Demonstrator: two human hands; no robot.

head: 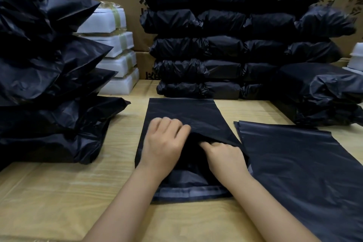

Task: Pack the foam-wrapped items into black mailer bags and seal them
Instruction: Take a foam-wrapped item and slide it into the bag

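Left hand [165, 143], slightly blurred, grips the upper layer of the flat mailer bag [182, 112] lying mid-table [59, 192]. Right hand [225, 156] reaches into its mouth, fingers hidden, so its grasp cannot be told. Foam-wrapped items [117, 53] at ten o'clock stand half hidden by packed bags [49, 65].

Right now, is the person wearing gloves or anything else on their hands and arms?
No gloves. The left hand and the right hand are both bare, with no rings, watch or bracelet that I can see. The forearms are bare too, and no sleeves reach into the picture.
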